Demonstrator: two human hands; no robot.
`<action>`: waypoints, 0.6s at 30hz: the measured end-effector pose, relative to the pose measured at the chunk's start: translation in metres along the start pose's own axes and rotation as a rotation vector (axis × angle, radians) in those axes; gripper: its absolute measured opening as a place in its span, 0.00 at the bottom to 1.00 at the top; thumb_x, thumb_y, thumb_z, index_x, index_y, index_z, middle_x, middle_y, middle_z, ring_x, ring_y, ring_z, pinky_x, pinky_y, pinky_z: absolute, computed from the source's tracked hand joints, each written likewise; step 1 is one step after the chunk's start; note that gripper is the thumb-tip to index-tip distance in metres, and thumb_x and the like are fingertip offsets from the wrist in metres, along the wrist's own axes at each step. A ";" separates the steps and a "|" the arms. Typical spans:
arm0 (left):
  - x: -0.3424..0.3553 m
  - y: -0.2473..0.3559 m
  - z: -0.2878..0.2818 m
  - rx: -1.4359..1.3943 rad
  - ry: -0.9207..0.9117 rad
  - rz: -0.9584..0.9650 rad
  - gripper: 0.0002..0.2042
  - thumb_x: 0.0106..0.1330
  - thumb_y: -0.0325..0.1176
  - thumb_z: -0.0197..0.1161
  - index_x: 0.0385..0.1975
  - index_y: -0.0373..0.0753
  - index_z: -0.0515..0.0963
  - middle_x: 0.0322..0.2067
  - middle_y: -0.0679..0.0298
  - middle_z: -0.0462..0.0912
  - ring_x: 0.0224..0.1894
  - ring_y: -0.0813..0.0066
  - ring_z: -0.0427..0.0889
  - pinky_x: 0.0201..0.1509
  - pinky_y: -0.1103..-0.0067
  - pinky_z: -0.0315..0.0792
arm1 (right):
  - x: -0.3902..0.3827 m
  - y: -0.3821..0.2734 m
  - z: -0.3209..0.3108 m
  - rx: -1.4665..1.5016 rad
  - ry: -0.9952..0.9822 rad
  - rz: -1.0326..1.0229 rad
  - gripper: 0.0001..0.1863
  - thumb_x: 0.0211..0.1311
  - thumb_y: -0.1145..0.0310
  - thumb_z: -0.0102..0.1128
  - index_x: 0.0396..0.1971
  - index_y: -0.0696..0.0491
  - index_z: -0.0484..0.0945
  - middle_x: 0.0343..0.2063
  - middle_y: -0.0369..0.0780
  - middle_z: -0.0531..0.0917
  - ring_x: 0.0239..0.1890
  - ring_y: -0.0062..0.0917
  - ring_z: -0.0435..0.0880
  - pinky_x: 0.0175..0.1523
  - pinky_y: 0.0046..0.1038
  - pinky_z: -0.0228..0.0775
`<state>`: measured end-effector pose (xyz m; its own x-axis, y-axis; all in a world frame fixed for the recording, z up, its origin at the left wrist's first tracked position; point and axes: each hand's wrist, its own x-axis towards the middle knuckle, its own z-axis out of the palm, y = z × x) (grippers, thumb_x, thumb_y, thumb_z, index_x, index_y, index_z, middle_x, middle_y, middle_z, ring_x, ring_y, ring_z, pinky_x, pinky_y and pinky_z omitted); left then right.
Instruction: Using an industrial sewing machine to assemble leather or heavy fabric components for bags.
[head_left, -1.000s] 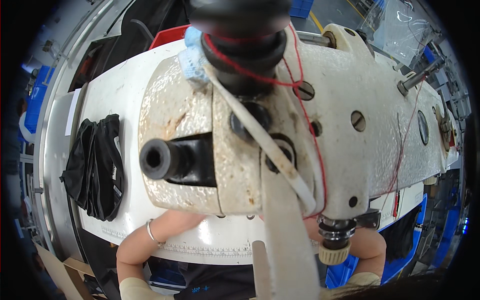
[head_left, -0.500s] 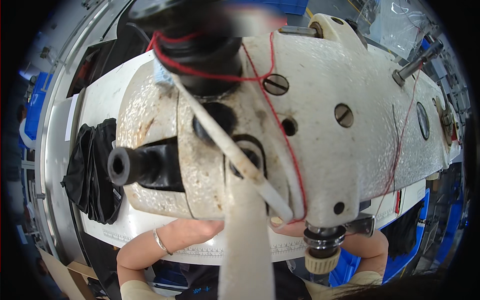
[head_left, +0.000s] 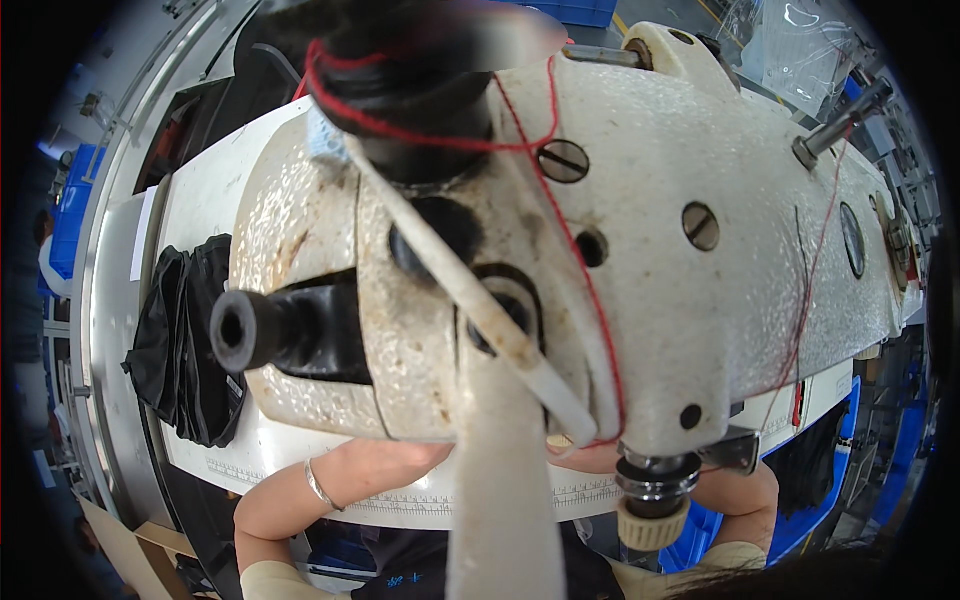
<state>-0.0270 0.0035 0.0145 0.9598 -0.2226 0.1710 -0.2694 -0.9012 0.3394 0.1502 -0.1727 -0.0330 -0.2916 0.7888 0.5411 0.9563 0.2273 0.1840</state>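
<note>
A white sewing machine head (head_left: 650, 320) fills the middle of the view and stands between me and my fingers. My left hand (head_left: 408, 456) reaches under its left end; a silver bangle (head_left: 318, 485) circles that wrist. Only a sliver of my right hand (head_left: 588, 459) shows below the machine, beside a blurred pale upright strip (head_left: 507, 500). The fingers of both hands, and anything in them, are hidden. Red thread (head_left: 606, 330) wraps a black post (head_left: 415, 130) and runs down the machine's front to a metal tension knob (head_left: 655, 500).
The white table (head_left: 290, 450) carries a ruler strip along its near edge. Folded black fabric pieces (head_left: 190, 345) lie at its left. A blue bin (head_left: 840, 450) with dark cloth stands at the right. A metal pin (head_left: 845, 122) juts from the machine's top.
The machine sits slightly farther right in the view and looks a little larger. My forearms have hardly moved.
</note>
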 end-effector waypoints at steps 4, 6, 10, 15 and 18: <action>0.005 0.002 0.000 -0.108 -0.070 -0.059 0.18 0.51 0.24 0.57 0.44 0.35 0.78 0.41 0.52 0.80 0.43 0.57 0.80 0.47 0.70 0.75 | -0.002 -0.004 0.015 -0.030 0.055 0.015 0.16 0.45 0.68 0.54 0.33 0.64 0.76 0.36 0.48 0.78 0.40 0.37 0.77 0.40 0.38 0.71; 0.009 0.003 0.001 0.032 0.008 -0.049 0.18 0.50 0.24 0.57 0.44 0.36 0.78 0.41 0.51 0.80 0.43 0.58 0.80 0.47 0.70 0.75 | 0.000 -0.005 0.015 -0.030 0.077 0.033 0.16 0.45 0.68 0.54 0.33 0.64 0.76 0.35 0.48 0.78 0.39 0.37 0.77 0.39 0.38 0.71; 0.014 0.000 0.008 -0.058 0.152 -0.076 0.17 0.46 0.25 0.60 0.40 0.36 0.79 0.38 0.55 0.79 0.41 0.62 0.79 0.44 0.70 0.76 | 0.001 -0.002 -0.004 0.101 -0.057 0.100 0.15 0.45 0.69 0.56 0.34 0.61 0.77 0.34 0.45 0.79 0.37 0.36 0.78 0.40 0.38 0.72; 0.015 -0.001 0.015 0.018 0.198 -0.051 0.15 0.45 0.26 0.62 0.37 0.36 0.80 0.39 0.61 0.78 0.39 0.68 0.77 0.40 0.74 0.71 | 0.010 0.004 -0.024 0.574 -0.337 0.507 0.14 0.46 0.69 0.58 0.35 0.56 0.79 0.32 0.42 0.80 0.34 0.36 0.80 0.40 0.37 0.73; 0.016 0.001 0.012 0.084 0.239 -0.016 0.15 0.45 0.27 0.62 0.36 0.36 0.80 0.40 0.61 0.78 0.40 0.67 0.76 0.42 0.73 0.71 | 0.014 0.005 -0.023 0.768 -0.507 0.712 0.13 0.47 0.69 0.59 0.36 0.53 0.80 0.31 0.39 0.81 0.32 0.35 0.81 0.40 0.36 0.73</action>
<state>-0.0106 -0.0053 0.0069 0.9154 -0.1229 0.3832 -0.2375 -0.9337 0.2678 0.1500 -0.1736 -0.0052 0.1933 0.9760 -0.1006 0.7125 -0.2101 -0.6695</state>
